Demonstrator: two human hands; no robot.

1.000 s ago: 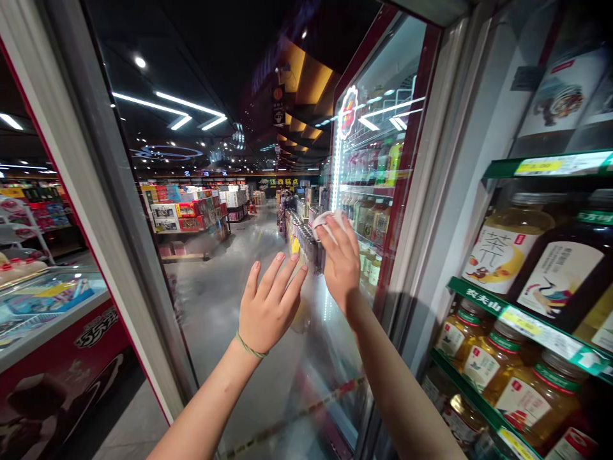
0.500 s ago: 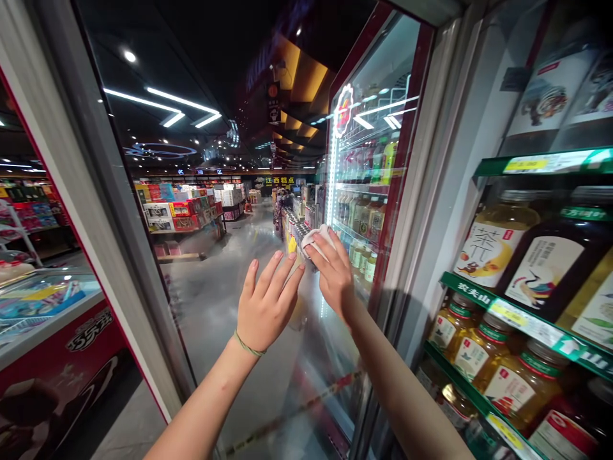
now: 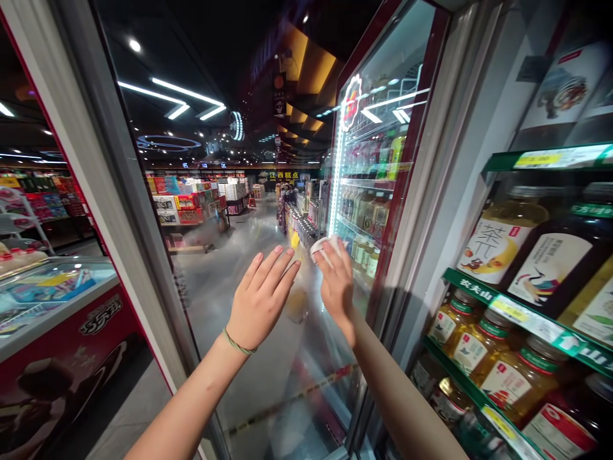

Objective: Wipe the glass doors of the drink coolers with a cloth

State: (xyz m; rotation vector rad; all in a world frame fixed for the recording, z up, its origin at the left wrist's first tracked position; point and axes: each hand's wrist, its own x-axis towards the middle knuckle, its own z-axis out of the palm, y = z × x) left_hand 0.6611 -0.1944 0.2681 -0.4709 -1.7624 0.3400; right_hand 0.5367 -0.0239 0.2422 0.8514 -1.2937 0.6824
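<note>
In front of me stands a glass door [image 3: 268, 358] in a grey metal frame. My left hand [image 3: 263, 294], with a thin band at the wrist, lies flat against the pane with its fingers stretched out and holds nothing. To its right, my right hand [image 3: 338, 281] presses a white cloth [image 3: 320, 245] to the glass. The cloth shows beyond the fingertips; the rest is hidden under the fingers. A hazy smear marks the glass around and left of the hands.
Shelves with green price rails [image 3: 517, 313] hold several bottled drinks [image 3: 500, 239] close on my right. At left, beyond the door frame [image 3: 96, 191], stands a red chest freezer [image 3: 62, 358]. Through the glass show an aisle and stacked boxes [image 3: 186, 204].
My right hand and the cloth have shifted slightly right and down across the view. My left hand has moved a little left. The view itself has turned slightly.
</note>
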